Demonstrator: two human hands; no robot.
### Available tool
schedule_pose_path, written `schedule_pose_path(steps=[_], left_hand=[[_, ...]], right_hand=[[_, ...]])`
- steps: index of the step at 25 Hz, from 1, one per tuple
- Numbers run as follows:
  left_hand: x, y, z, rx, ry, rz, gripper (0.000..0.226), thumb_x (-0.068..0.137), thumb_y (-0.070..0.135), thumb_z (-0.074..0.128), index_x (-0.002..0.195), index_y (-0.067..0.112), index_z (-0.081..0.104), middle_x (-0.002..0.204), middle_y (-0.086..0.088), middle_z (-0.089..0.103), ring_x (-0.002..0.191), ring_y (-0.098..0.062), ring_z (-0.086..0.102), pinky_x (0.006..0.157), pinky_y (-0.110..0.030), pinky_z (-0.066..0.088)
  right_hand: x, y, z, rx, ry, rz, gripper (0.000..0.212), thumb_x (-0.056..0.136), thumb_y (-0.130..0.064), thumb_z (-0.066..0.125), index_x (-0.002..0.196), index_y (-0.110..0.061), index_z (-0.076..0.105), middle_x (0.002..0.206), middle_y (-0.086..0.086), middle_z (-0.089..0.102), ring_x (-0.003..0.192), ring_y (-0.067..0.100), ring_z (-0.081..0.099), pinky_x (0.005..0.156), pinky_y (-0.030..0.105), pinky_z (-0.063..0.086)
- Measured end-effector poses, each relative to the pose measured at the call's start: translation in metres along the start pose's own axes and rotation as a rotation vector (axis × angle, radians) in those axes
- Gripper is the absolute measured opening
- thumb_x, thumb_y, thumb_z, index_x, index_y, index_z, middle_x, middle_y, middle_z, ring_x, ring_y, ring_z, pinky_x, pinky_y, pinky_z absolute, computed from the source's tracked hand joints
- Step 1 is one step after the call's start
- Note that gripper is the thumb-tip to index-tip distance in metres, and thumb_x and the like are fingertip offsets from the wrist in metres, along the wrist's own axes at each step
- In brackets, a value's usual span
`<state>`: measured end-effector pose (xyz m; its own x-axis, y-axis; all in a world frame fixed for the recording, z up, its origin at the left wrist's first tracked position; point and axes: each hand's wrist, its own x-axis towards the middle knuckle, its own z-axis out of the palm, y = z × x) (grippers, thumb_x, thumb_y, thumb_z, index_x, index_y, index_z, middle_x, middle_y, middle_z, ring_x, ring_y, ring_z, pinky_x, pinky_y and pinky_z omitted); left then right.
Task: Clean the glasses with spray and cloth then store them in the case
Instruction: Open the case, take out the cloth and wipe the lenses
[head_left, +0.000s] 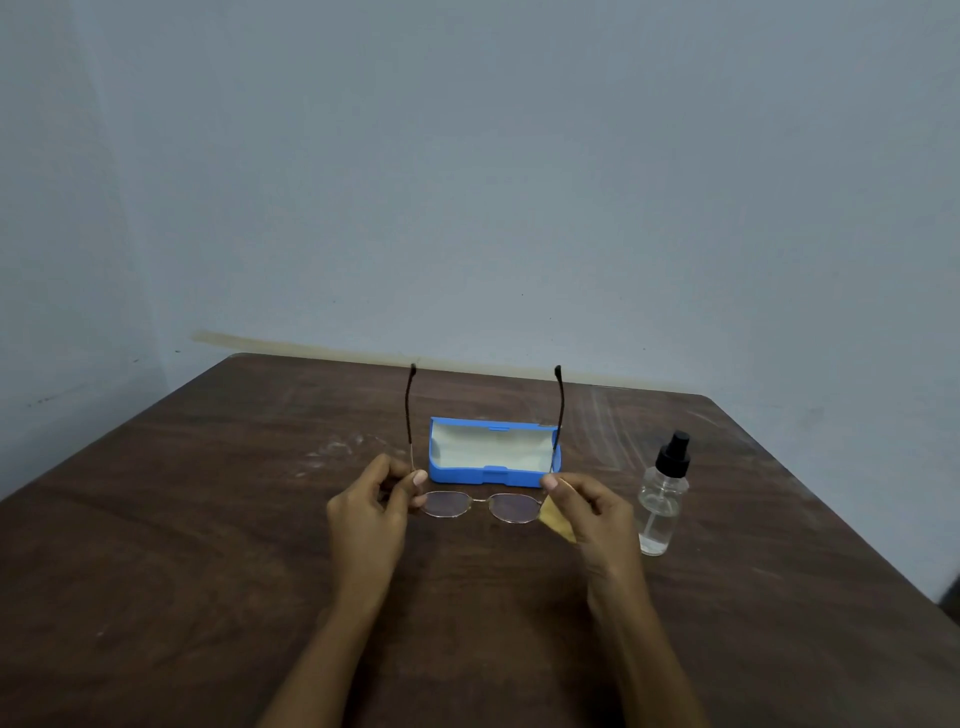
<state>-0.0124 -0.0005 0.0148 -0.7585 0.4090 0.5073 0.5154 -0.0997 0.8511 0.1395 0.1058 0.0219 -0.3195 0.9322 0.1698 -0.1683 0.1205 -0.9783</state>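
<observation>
Forearms cut off at the bottom edge. Left hand and right hand: each grip pinches a hinge end of the glasses over mid-desk, temples unfolded and pointing up. Yellow cloth mostly hidden inside the right grip. Open blue case just behind; spray bottle stands toward the right edge.

Thin gold-rimmed oval glasses: both hinge ends hidden under pinching fingertips of left hand and right hand. Yellow cloth: only small corner shows just inside right grip, remainder tucked behind that hand's fingers. Open blue plastic case beyond grips: right end crossed by dark temple, lower right corner partly behind right thumb. Forearms cut off at bottom edge. Dark brown wooden table cut off left, right, bottom. Clear spray bottle with black cap, outside right grip: liquid level hard to tell.
</observation>
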Motion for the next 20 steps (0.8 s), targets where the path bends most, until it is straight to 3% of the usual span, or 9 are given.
schedule_pose_path(steps=[4,6,8,13,18,20], left_hand=[[0.003,0.005,-0.006,-0.080,-0.056,-0.114,0.024,0.076,0.012,0.069,0.069,0.034,0.062,0.057,0.011,0.066,0.056,0.008,0.059,0.050,-0.004,0.045],[0.005,0.002,-0.007,-0.087,-0.098,-0.148,0.018,0.076,0.016,0.068,0.069,0.031,0.064,0.056,0.018,0.066,0.057,0.009,0.058,0.051,-0.004,0.044],[0.006,-0.001,-0.006,-0.128,-0.134,-0.195,0.012,0.079,0.018,0.067,0.068,0.023,0.065,0.049,0.011,0.063,0.049,0.005,0.053,0.048,-0.005,0.040],[0.007,-0.006,-0.003,-0.220,-0.196,-0.281,0.032,0.084,0.019,0.061,0.054,0.015,0.052,0.041,0.010,0.048,0.042,0.000,0.038,0.048,-0.018,0.033],[0.006,-0.009,-0.004,0.090,-0.194,-0.159,0.043,0.091,0.025,0.050,0.050,0.014,0.043,0.038,0.005,0.046,0.043,-0.006,0.040,0.051,-0.023,0.033],[0.005,-0.008,-0.002,0.136,-0.181,-0.149,0.047,0.093,0.024,0.046,0.047,0.015,0.042,0.040,0.004,0.044,0.046,-0.011,0.043,0.052,-0.024,0.034]], right_hand=[[0.002,0.000,-0.001,-0.015,0.037,-0.018,0.008,0.077,-0.016,0.069,0.084,-0.013,0.071,0.089,0.010,0.070,0.079,0.014,0.063,0.065,0.020,0.048],[0.001,-0.002,-0.001,-0.006,0.031,-0.009,0.002,0.077,-0.016,0.069,0.079,-0.015,0.071,0.084,0.007,0.069,0.077,0.014,0.061,0.065,0.022,0.047],[0.000,-0.003,-0.001,0.024,0.018,0.025,0.006,0.078,-0.015,0.068,0.072,-0.015,0.070,0.076,0.006,0.066,0.073,0.014,0.057,0.063,0.023,0.045],[0.001,0.000,-0.002,0.092,-0.014,0.154,0.016,0.077,-0.017,0.068,0.062,-0.016,0.072,0.069,0.001,0.069,0.073,0.016,0.059,0.066,0.026,0.046],[-0.001,0.002,0.004,0.120,-0.027,0.187,0.013,0.080,-0.018,0.066,0.068,-0.016,0.071,0.060,-0.007,0.072,0.068,0.009,0.063,0.057,0.015,0.048],[0.000,0.003,0.004,0.135,-0.027,0.185,0.014,0.080,-0.020,0.065,0.070,-0.015,0.072,0.060,-0.005,0.072,0.065,0.009,0.063,0.060,0.018,0.046]])
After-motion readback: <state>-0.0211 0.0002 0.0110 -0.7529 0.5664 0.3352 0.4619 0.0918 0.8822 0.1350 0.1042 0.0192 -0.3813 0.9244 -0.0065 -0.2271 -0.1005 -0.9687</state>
